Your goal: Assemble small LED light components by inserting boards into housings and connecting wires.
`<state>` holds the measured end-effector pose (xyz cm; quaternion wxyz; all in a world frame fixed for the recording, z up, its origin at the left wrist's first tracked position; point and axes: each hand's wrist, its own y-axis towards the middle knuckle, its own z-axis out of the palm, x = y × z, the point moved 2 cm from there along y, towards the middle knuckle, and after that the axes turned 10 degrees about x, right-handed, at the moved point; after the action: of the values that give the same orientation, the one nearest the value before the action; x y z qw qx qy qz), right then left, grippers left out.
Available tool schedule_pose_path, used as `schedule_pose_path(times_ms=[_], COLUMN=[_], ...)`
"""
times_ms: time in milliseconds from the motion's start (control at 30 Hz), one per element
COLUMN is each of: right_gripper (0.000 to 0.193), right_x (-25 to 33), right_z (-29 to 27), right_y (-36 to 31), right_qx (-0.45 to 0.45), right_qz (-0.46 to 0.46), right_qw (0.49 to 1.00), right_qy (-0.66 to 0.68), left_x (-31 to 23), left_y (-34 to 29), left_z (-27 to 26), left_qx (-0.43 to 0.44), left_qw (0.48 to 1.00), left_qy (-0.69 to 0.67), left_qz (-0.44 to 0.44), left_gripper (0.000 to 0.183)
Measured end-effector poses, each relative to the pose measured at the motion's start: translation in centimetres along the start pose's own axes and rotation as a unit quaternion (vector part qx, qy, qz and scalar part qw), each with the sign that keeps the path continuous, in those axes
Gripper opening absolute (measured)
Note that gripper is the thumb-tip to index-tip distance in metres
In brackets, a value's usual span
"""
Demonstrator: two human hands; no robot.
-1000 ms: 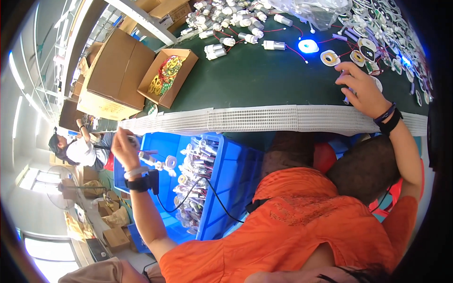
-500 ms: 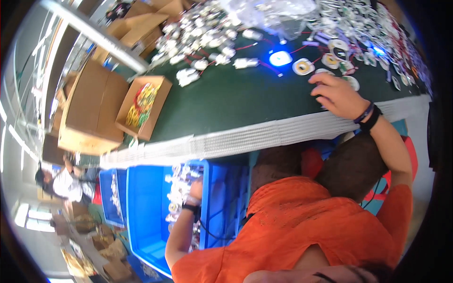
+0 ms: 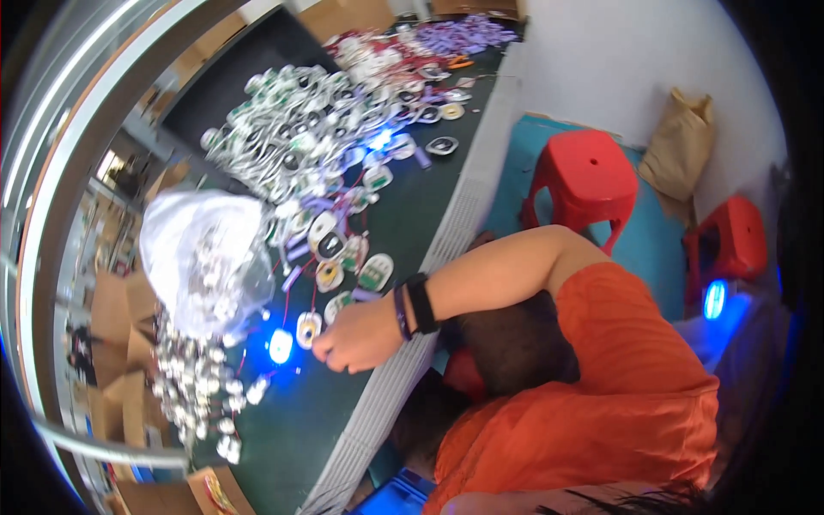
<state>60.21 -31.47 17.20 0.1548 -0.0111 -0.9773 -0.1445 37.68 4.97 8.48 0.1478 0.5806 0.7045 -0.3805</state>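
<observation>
Right hand (image 3: 365,336) curled, fingertips pinching small round white disc (image 3: 307,329) with yellow centre on dark table (image 3: 412,206).

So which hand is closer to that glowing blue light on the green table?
The right hand: it rests on the table just right of the blue light. The left hand is out of view.

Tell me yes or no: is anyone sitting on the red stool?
No, the red stool beside the dark green table has nobody on its seat.
</observation>
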Motion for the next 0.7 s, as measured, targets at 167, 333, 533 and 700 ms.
schedule_pose_path(times_ms=[167,333,533,700], right_gripper=[0.021,0.019,0.041,0.024], right_x=[0.1,-1.2,-4.9,-4.3], right_z=[-1.3,-2.1,-2.3,-3.6], right_y=[-0.1,-0.8,-0.8,-3.9], right_qx=[0.054,0.026,-0.066,-0.043], right_qz=[0.043,0.082,0.053,0.125], right_qw=[0.997,0.996,0.996,0.99], right_qy=[-0.04,-0.01,-0.025,0.053], left_x=[-8.7,-17.4,-24.8,-26.8], left_y=[9.0,16.0,19.8,19.7], left_z=[-0.1,4.4,10.9,13.4], left_qx=[0.115,0.25,0.397,0.459], left_qw=[0.99,0.957,0.897,0.867], left_qy=[0.018,0.023,0.01,-0.037], left_qz=[0.077,0.144,0.193,0.19], left_gripper=[0.019,0.018,0.017,0.016])
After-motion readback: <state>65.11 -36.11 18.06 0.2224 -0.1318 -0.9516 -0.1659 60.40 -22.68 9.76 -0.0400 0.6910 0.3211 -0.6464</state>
